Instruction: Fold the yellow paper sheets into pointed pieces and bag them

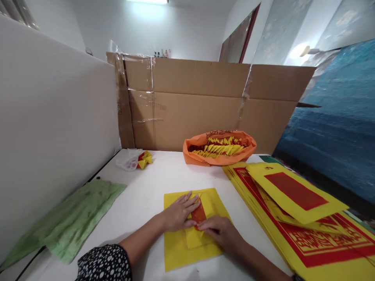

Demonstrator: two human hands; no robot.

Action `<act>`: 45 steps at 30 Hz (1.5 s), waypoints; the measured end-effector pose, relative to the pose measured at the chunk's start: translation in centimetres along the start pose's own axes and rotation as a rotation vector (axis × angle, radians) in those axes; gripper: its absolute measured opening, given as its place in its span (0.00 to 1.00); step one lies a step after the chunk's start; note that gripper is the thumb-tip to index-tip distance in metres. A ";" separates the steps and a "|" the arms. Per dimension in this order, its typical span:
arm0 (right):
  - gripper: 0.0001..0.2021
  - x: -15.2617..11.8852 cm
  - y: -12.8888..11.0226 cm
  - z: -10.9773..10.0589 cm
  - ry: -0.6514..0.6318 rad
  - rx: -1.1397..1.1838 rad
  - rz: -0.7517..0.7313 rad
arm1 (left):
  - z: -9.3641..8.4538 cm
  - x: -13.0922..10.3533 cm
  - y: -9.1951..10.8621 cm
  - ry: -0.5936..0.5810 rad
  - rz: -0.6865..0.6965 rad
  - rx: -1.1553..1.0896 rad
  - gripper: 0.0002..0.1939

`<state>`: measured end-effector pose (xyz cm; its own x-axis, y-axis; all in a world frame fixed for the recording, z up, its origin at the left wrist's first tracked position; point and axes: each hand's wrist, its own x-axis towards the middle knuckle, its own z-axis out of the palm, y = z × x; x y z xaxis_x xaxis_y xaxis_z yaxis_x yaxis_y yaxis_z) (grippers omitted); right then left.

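Uneven pressure from the flat-spread left hand [179, 214] or edge-pinching right hand [220, 231] could skew the folded yellow-and-red paper sheet [199, 213].

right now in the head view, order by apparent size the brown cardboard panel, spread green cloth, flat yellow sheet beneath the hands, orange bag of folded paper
1. Brown cardboard panel
2. Green cloth and yellow sheet, too alike to rank
3. Orange bag

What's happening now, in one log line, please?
left hand: on red-and-yellow paper | right hand: touching same paper | underneath: yellow sheet | farther back: orange bag
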<state>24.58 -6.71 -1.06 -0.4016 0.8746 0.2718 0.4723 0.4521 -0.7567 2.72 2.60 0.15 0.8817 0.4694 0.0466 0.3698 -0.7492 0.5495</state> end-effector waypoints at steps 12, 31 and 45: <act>0.06 4.3 -1.6 0.2 0.108 0.073 0.336 | -1.8 0.2 0.9 0.129 -0.086 -0.424 0.10; 0.40 -3.1 -3.5 7.1 0.120 -0.620 0.219 | -1.0 1.9 0.2 0.266 -0.261 -0.393 0.08; 0.33 -3.0 -3.4 7.4 0.137 -0.644 0.279 | -0.9 1.8 0.4 0.269 -0.271 -0.463 0.07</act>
<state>18.41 -12.18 -3.69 -0.1165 0.9677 0.2235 0.9296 0.1855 -0.3186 4.20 3.54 1.22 0.6463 0.7625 0.0305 0.3516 -0.3331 0.8749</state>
